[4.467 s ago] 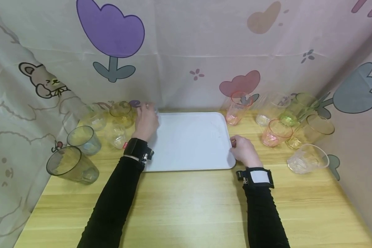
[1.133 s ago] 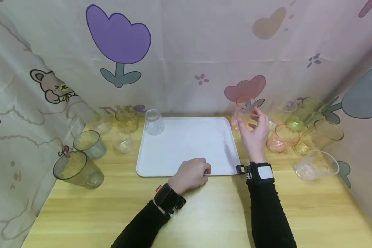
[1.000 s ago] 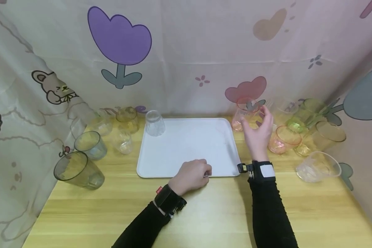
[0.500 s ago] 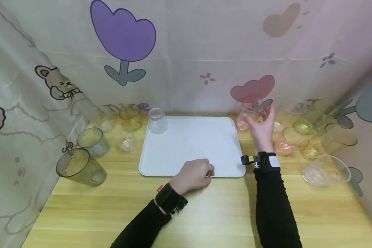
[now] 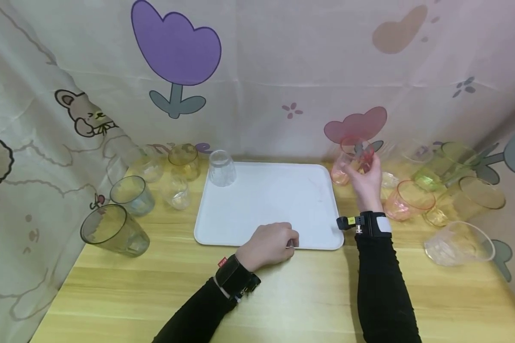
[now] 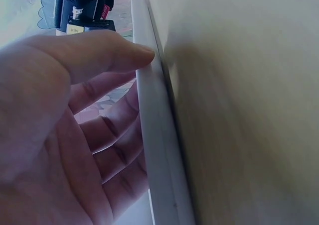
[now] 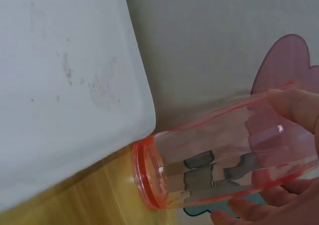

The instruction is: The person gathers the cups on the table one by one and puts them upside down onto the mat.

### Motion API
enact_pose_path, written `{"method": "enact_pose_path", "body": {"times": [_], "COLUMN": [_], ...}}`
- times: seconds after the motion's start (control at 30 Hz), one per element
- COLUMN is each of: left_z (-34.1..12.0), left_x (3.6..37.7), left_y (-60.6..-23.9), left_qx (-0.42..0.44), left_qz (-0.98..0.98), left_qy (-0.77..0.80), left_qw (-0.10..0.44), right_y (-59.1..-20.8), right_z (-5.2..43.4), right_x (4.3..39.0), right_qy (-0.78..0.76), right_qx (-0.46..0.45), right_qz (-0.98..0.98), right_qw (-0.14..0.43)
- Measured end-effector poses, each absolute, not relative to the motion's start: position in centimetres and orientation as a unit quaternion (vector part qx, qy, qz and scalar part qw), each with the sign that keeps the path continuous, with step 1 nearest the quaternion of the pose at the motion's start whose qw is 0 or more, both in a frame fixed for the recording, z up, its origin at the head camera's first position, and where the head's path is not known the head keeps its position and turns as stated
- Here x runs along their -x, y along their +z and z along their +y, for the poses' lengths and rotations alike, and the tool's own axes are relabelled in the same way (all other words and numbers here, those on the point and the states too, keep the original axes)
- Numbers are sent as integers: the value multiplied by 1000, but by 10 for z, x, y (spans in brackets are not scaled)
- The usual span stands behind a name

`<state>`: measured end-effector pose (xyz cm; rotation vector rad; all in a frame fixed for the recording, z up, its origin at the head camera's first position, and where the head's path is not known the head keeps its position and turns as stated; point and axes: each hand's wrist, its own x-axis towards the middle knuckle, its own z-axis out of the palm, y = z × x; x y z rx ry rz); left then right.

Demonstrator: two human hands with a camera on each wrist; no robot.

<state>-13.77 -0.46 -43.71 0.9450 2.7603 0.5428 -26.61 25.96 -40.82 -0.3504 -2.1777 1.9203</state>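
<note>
A white tray (image 5: 266,205) lies on the wooden table. In its back left corner a clear ribbed glass (image 5: 222,167) stands upside down. My left hand (image 5: 268,244) grips the tray's front rim; the left wrist view shows the thumb (image 6: 142,55) against the outer side and the fingers curled inside. My right hand (image 5: 368,186) holds a tall pink glass (image 5: 340,171) just beyond the tray's back right corner. In the right wrist view, thumb and fingers wrap the upper part of this pink glass (image 7: 219,150), whose base is close beside the tray corner.
To the right stand a short pink tumbler (image 5: 407,202), a green glass (image 5: 442,169), a yellow glass (image 5: 463,202) and clear ones. On the left are a smoky tall glass (image 5: 116,233), a bluish tumbler (image 5: 133,195), an amber glass (image 5: 184,162) and clear glasses. Patterned cloth (image 5: 257,57) hangs behind.
The clear glass now stands on the tray, and my left hand has moved from there to the front rim. My right hand has left the tray's right edge and closed round the tall pink glass.
</note>
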Motion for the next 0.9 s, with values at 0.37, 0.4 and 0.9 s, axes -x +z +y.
{"method": "enact_pose_path", "body": {"times": [0.37,0.4,0.9], "left_z": [-6,-6,-5], "left_x": [136,136,134], "left_y": [-435,-435,-434], "left_qx": [-325,-326,-327], "left_qz": [926,926,926], "left_qy": [179,177,170], "left_qw": [77,75,75], "right_y": [-408,-408,-398], "right_z": [260,260,256], "right_x": [262,262,258], "right_qy": [646,645,713], "right_qx": [132,134,139], "right_qz": [-746,-747,-665], "right_qw": [93,92,174]}}
